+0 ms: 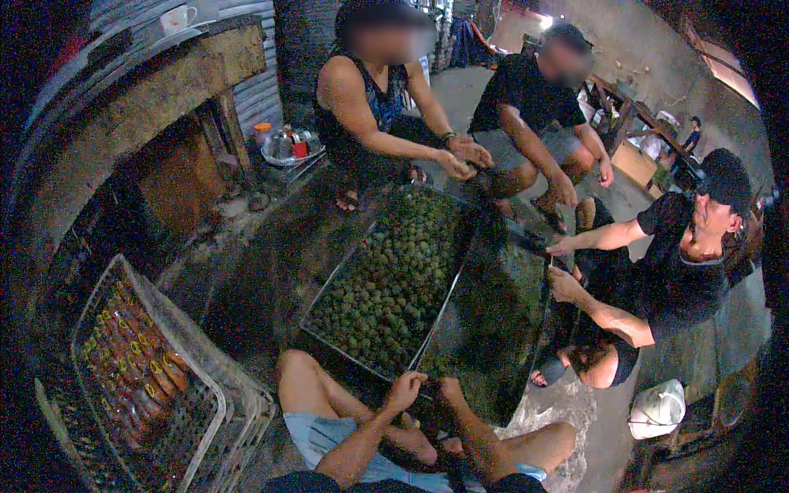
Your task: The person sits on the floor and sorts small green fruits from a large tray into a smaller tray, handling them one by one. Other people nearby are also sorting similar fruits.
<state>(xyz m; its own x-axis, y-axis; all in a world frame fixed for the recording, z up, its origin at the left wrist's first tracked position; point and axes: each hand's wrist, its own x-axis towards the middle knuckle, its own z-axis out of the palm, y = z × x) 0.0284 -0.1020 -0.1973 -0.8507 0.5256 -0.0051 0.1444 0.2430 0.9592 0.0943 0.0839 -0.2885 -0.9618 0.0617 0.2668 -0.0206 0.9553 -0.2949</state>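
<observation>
A shallow rectangular tray [336,266] before me is full of many small, round, greenish-brown lumps [394,271]. To its right lies a second, darker tray or sheet [493,326] with some greenish material on it. My left hand [407,389] is at the near right corner of the full tray, its fingers curled in around something thin that I cannot make out. My right hand [451,394] is just right of it, by the near edge of the darker surface, with its fingertips lost in shadow. The picture is grainy and dim.
Stacked plastic crates [216,394] at the left hold rows of bundles with yellow bands [142,363]. Several people sit around the trays, two across from me and one at the right. A white bucket [658,410] stands at the lower right; a tray of jars [293,154] is at the upper left.
</observation>
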